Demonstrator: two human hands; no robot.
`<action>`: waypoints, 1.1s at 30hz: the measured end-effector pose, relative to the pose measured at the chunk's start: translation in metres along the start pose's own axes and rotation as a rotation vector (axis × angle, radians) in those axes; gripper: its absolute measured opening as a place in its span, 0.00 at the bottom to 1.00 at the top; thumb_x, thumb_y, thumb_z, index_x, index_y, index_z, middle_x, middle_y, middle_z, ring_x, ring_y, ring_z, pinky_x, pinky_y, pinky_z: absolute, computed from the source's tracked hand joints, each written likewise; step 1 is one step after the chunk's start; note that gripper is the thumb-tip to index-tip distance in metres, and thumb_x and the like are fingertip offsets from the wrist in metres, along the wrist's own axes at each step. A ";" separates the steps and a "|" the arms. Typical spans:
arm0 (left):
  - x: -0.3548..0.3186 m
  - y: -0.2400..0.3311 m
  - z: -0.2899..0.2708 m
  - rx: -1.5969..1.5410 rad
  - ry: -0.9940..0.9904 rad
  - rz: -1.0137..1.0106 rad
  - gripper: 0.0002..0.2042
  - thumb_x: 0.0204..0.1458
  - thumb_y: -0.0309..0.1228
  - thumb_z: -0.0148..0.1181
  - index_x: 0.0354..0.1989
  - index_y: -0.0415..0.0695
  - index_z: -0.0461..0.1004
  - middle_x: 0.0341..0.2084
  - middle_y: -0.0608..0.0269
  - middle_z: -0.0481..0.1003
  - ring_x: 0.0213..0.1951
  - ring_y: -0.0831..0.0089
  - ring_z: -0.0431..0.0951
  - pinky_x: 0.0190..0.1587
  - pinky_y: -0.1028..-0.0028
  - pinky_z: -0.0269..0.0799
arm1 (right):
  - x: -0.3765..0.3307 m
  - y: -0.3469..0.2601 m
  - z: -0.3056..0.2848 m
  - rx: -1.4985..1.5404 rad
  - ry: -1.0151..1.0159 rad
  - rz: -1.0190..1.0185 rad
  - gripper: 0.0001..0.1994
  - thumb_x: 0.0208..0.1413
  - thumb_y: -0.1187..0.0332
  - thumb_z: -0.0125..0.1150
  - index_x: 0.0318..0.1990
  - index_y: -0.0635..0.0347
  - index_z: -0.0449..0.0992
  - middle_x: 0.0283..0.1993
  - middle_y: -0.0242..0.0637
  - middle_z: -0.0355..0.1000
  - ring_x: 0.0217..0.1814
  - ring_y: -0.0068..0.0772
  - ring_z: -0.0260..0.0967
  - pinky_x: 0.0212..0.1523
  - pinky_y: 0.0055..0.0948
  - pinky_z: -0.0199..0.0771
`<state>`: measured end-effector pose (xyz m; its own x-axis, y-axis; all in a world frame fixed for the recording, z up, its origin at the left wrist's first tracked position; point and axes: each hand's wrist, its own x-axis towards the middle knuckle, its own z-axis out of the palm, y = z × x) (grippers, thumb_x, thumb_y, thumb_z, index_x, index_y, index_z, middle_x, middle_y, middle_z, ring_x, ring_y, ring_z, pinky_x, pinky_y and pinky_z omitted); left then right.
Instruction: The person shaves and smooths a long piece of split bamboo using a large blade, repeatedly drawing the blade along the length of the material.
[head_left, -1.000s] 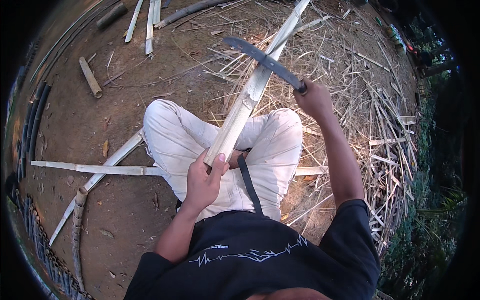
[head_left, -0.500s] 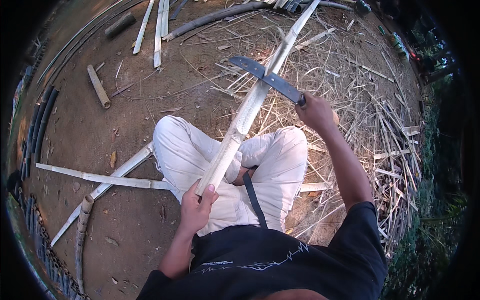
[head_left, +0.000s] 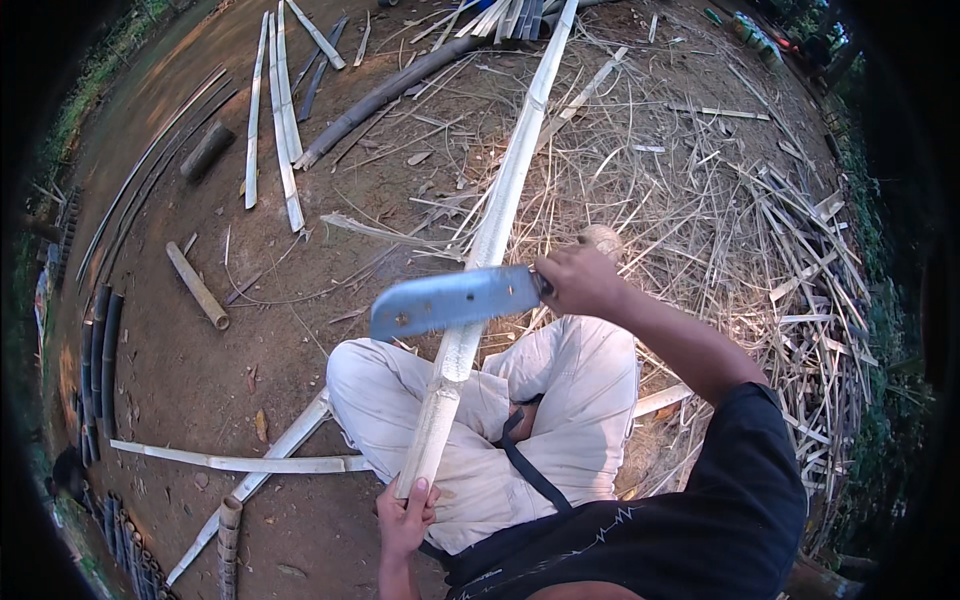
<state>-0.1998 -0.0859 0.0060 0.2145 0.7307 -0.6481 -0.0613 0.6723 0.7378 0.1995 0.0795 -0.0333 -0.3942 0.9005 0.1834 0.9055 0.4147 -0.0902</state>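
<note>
I sit on the ground in pale trousers with a long split bamboo slat [head_left: 492, 230] lying over my lap and running away from me. My left hand [head_left: 405, 520] grips the near end of the slat by my knees. My right hand [head_left: 580, 280] is closed on the handle of a broad blue-grey chopping blade [head_left: 450, 300]. The blade lies flat-side up across the slat, just above my knees, its tip pointing left.
Bamboo strips and shavings [head_left: 740, 230] litter the ground to the right and ahead. Split slats [head_left: 280, 140], a dark pole [head_left: 385, 95] and a short bamboo piece [head_left: 197, 285] lie on bare earth at left. Two pale slats [head_left: 240, 462] cross beside my left leg.
The blade has swung down and toward me, from out over the slat to just above my knees. My left hand has slid back to the slat's near end.
</note>
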 end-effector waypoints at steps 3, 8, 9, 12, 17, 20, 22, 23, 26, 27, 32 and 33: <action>-0.003 -0.001 0.000 0.059 0.009 -0.067 0.14 0.66 0.36 0.53 0.44 0.34 0.70 0.22 0.67 0.68 0.16 0.89 0.57 0.17 0.82 0.52 | 0.001 0.000 0.021 -0.019 0.014 -0.201 0.10 0.46 0.64 0.66 0.32 0.56 0.73 0.27 0.36 0.76 0.29 0.36 0.78 0.35 0.40 0.79; -0.001 -0.002 0.001 0.155 -0.165 -0.076 0.14 0.67 0.36 0.52 0.43 0.33 0.71 0.24 0.68 0.70 0.17 0.90 0.57 0.18 0.83 0.52 | 0.024 0.160 0.010 -0.115 -0.184 0.804 0.13 0.56 0.59 0.59 0.38 0.60 0.76 0.32 0.46 0.78 0.36 0.48 0.79 0.40 0.46 0.79; 0.000 -0.004 0.003 0.127 -0.143 -0.094 0.14 0.67 0.36 0.52 0.44 0.33 0.71 0.24 0.68 0.70 0.18 0.90 0.58 0.18 0.83 0.52 | 0.030 0.164 0.008 -0.139 -0.148 0.807 0.14 0.56 0.58 0.58 0.39 0.60 0.77 0.33 0.48 0.78 0.37 0.51 0.79 0.41 0.47 0.78; 0.004 -0.010 0.003 0.062 -0.111 -0.142 0.14 0.67 0.36 0.52 0.45 0.33 0.71 0.24 0.68 0.71 0.18 0.90 0.58 0.19 0.83 0.53 | 0.039 0.164 0.004 -0.145 -0.148 0.827 0.12 0.56 0.60 0.58 0.39 0.60 0.78 0.33 0.49 0.78 0.39 0.53 0.78 0.43 0.48 0.78; 0.010 -0.008 -0.002 0.051 -0.084 -0.150 0.16 0.66 0.38 0.55 0.45 0.34 0.71 0.25 0.64 0.70 0.16 0.89 0.56 0.17 0.84 0.52 | 0.059 0.213 0.009 -0.162 -0.200 0.826 0.12 0.54 0.62 0.60 0.40 0.58 0.80 0.37 0.48 0.79 0.41 0.52 0.79 0.44 0.46 0.78; 0.016 -0.016 -0.009 0.121 -0.114 -0.134 0.15 0.65 0.38 0.55 0.42 0.35 0.70 0.25 0.64 0.70 0.16 0.88 0.57 0.18 0.83 0.54 | 0.087 0.230 0.016 -0.109 -0.145 0.981 0.13 0.54 0.62 0.60 0.42 0.58 0.81 0.38 0.48 0.80 0.42 0.52 0.79 0.44 0.45 0.78; 0.011 -0.015 -0.013 0.122 -0.056 -0.115 0.15 0.66 0.37 0.55 0.46 0.34 0.72 0.24 0.66 0.71 0.17 0.88 0.59 0.18 0.83 0.54 | 0.104 0.224 0.024 -0.009 0.035 1.138 0.14 0.53 0.62 0.61 0.43 0.59 0.81 0.38 0.49 0.80 0.42 0.51 0.79 0.44 0.45 0.78; 0.009 -0.012 -0.015 0.123 -0.029 -0.105 0.15 0.66 0.37 0.55 0.47 0.33 0.72 0.24 0.66 0.71 0.18 0.88 0.60 0.19 0.83 0.54 | 0.105 0.219 0.026 0.004 -0.006 1.063 0.14 0.53 0.62 0.61 0.43 0.60 0.80 0.38 0.49 0.80 0.42 0.51 0.79 0.44 0.45 0.78; 0.020 -0.002 -0.017 0.072 0.019 -0.171 0.16 0.66 0.39 0.54 0.47 0.34 0.73 0.24 0.66 0.71 0.17 0.87 0.61 0.19 0.83 0.56 | 0.082 0.174 0.019 0.040 -0.143 0.853 0.13 0.54 0.62 0.60 0.39 0.62 0.79 0.36 0.49 0.79 0.39 0.50 0.79 0.42 0.45 0.78; 0.023 -0.002 -0.018 0.081 0.025 -0.206 0.17 0.66 0.39 0.54 0.47 0.34 0.73 0.24 0.66 0.71 0.17 0.87 0.61 0.19 0.83 0.57 | 0.070 0.156 0.024 0.073 -0.177 0.819 0.12 0.54 0.62 0.61 0.38 0.62 0.78 0.35 0.49 0.79 0.37 0.50 0.79 0.41 0.45 0.78; 0.035 -0.007 -0.036 0.376 0.044 -0.204 0.17 0.65 0.41 0.54 0.42 0.36 0.76 0.18 0.66 0.72 0.18 0.81 0.66 0.23 0.76 0.65 | -0.003 0.050 0.049 0.258 -0.030 0.795 0.11 0.49 0.62 0.65 0.33 0.60 0.76 0.28 0.48 0.77 0.31 0.49 0.77 0.37 0.45 0.76; 0.036 0.001 -0.034 0.509 0.067 -0.186 0.16 0.65 0.40 0.54 0.41 0.36 0.76 0.18 0.64 0.74 0.18 0.77 0.68 0.24 0.73 0.68 | -0.018 0.028 0.043 0.332 -0.005 0.841 0.12 0.49 0.62 0.66 0.33 0.61 0.77 0.28 0.49 0.77 0.31 0.49 0.78 0.36 0.44 0.76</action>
<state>-0.2256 -0.0551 -0.0230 0.1129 0.6222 -0.7747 0.4551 0.6607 0.5970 0.2249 0.0804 -0.0813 0.3757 0.9237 -0.0747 0.8032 -0.3647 -0.4709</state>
